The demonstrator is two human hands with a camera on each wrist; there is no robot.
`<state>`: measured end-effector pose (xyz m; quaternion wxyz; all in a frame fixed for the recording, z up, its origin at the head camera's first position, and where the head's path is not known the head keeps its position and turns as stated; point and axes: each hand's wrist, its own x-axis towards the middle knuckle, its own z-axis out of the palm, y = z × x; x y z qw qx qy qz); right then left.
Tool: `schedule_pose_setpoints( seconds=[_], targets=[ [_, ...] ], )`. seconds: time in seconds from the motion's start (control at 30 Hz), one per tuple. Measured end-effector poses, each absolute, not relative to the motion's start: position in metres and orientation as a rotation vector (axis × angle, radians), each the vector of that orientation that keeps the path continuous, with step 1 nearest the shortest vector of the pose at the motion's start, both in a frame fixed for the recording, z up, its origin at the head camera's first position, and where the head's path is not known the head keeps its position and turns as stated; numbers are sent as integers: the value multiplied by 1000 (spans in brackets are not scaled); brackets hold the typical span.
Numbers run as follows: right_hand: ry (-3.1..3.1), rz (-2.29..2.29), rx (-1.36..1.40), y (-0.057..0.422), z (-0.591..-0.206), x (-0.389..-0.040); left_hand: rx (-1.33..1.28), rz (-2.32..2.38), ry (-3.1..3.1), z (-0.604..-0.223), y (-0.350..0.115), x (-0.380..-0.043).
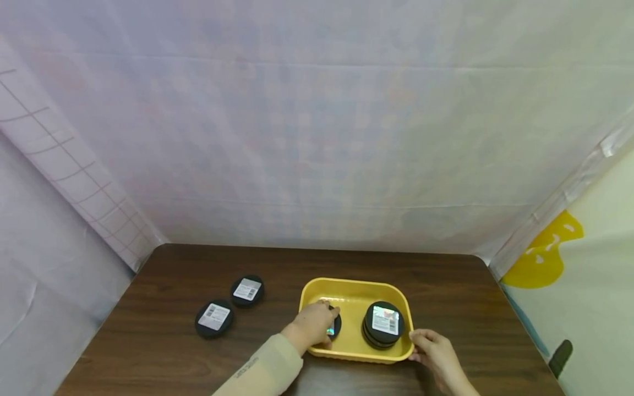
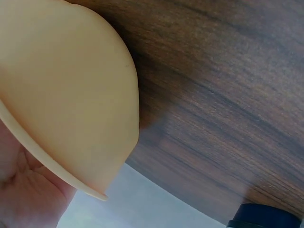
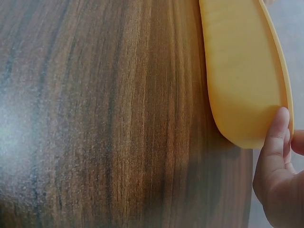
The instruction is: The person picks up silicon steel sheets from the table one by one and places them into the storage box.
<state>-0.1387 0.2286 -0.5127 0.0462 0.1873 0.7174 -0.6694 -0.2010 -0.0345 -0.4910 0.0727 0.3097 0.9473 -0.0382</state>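
A yellow plastic basket (image 1: 353, 308) with rounded corners stands on the table near its front edge. Over its left rim reaches my left hand (image 1: 313, 324), its fingers curled round a round black container (image 1: 336, 325) with a label, partly hidden under the hand. At the right end inside lies a stack of round black containers (image 1: 385, 322), the top one with a white label. My right hand (image 1: 436, 355) pinches the basket's front right corner. In the right wrist view, finger and thumb grip the rim of the basket (image 3: 247, 71).
Two more black containers (image 1: 214, 319) (image 1: 247, 291), labels up, lie on the dark wood table (image 1: 163, 308) left of the basket. Pale cloth (image 1: 317, 137) hangs behind the table and along both sides.
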Motion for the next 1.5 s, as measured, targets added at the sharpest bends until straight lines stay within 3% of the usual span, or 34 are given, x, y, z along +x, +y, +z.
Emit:
schedule_pose_setpoints(
  seconds=[1.5],
  targets=[
    [2189,-2052,564,229,-514,-138,879,-104,2879,-493,-39,-201]
  ],
)
